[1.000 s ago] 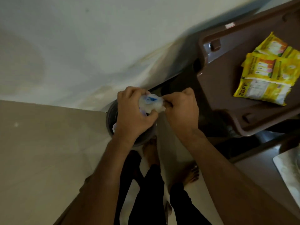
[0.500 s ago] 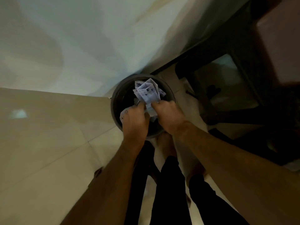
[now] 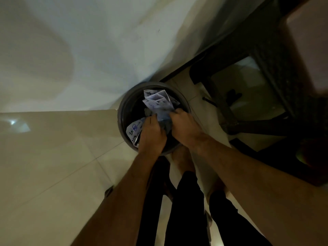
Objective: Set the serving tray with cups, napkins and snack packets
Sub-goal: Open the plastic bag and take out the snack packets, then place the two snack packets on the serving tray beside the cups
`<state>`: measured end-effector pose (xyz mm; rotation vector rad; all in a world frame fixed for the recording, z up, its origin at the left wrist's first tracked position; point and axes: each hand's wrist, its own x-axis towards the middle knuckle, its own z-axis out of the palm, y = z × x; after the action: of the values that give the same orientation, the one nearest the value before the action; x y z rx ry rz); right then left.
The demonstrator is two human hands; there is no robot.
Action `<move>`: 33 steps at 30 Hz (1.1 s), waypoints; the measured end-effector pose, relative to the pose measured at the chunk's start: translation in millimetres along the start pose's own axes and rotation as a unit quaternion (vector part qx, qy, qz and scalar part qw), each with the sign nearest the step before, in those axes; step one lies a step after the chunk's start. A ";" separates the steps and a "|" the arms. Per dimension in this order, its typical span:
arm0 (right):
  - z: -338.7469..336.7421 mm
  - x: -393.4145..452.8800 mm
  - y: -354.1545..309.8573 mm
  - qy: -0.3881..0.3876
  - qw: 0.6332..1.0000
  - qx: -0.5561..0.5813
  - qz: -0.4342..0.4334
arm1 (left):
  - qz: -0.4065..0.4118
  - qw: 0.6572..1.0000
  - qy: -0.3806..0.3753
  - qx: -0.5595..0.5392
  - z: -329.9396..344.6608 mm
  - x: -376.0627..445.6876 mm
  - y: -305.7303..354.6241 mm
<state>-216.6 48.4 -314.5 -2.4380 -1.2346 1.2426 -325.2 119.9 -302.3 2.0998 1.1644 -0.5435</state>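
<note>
A round dark waste bin [image 3: 122, 110] stands on the floor against the wall. Crumpled white paper with blue print [image 3: 158, 102] sticks up inside it, and another printed scrap [image 3: 134, 129] lies at its left rim. My left hand [image 3: 152, 134] and my right hand [image 3: 184, 126] are both down in the bin's mouth, side by side, fingers curled onto the crumpled wrapper between them. No tray, cups, napkins or snack packets are in view.
A pale wall [image 3: 88, 50] rises behind the bin. Dark furniture legs [image 3: 221, 107] stand to the right, close to the bin. Glossy beige floor tiles [image 3: 53, 157] spread to the left. My legs in dark trousers and a bare foot [image 3: 182, 160] are just below the bin.
The view has swung down from the brown tray with yellow packets to the bin. Both hands have dropped from above the bin into its mouth with the wrapper.
</note>
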 end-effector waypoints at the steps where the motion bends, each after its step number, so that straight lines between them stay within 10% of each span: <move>1: -6.2 -4.8 0.4 0.002 1.000 0.006 -0.001 | 0.004 1.000 0.010 -0.009 -5.2 -3.5 5.3; 23: -210.9 -183.7 20.7 0.313 0.943 -0.093 -0.056 | 0.184 0.961 0.190 0.085 -128.8 -127.8 195.2; 33: -269.2 -226.4 99.1 0.424 0.904 -0.013 0.049 | 0.255 0.945 0.203 0.002 -111.2 -130.6 305.3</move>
<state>-33.9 -119.0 -46.0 -2.5871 -0.8545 0.0791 -127.1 8.6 -35.9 2.4636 0.7609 0.1356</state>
